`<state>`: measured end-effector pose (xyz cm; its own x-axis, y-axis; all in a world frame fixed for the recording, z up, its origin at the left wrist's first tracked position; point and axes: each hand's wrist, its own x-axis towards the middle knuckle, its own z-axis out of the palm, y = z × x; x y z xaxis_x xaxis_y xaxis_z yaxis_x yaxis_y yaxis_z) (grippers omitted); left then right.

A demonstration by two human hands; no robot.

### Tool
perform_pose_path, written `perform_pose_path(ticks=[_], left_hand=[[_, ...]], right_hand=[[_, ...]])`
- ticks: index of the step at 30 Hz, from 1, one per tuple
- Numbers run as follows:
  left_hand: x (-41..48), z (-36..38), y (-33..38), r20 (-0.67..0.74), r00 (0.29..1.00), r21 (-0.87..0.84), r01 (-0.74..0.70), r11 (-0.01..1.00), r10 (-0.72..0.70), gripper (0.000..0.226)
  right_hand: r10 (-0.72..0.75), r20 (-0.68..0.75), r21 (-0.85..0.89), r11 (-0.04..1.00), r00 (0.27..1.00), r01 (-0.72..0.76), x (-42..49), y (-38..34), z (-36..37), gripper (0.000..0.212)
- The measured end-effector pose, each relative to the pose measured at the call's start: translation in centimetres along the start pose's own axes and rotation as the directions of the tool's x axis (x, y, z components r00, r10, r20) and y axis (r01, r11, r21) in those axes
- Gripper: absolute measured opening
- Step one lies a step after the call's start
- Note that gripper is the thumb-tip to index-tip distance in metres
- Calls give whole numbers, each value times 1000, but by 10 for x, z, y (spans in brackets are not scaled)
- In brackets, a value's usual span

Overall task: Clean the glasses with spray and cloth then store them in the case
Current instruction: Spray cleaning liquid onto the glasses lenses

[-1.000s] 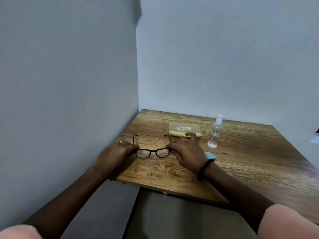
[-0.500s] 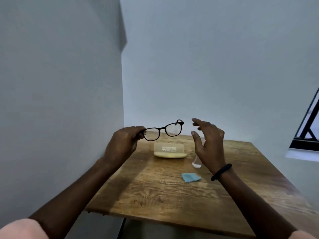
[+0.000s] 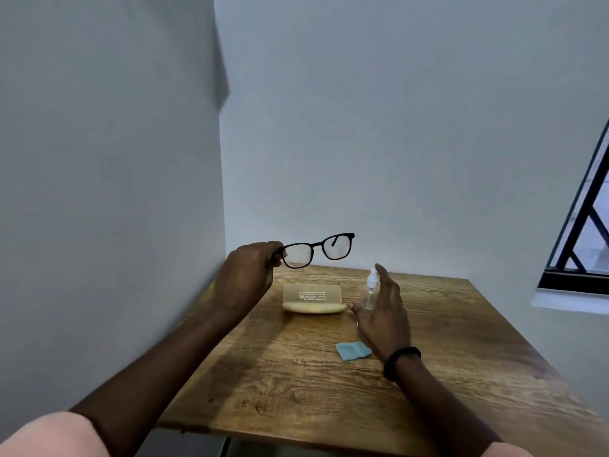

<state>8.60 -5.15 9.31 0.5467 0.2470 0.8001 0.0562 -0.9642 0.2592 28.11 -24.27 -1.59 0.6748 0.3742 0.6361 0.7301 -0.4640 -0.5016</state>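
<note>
One right hand (image 3: 384, 316) before bottle (image 3: 372, 282), cloth (image 3: 352, 351) beside

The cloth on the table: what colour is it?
Light blue; the cloth shows in the head view.

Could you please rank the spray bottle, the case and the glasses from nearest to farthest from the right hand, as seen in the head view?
1. Spray bottle, right by the right hand's palm.
2. Case, lying just left of the thumb.
3. Glasses, raised farther left, held by the left hand.
</note>
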Motion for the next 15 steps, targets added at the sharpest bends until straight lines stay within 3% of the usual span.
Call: perform_pose_path(ticks=[9,15], left_hand=[[-2,-12,-8,35,998,39,51,998,-52,22],[-3,-12,-5,49,996,36,77,996,-79,22]], right_hand=[[67,16,0,998,998,-67,-3,1,16,92],[-34,-45,59,998,998,36,-4,-13,-1,86]])
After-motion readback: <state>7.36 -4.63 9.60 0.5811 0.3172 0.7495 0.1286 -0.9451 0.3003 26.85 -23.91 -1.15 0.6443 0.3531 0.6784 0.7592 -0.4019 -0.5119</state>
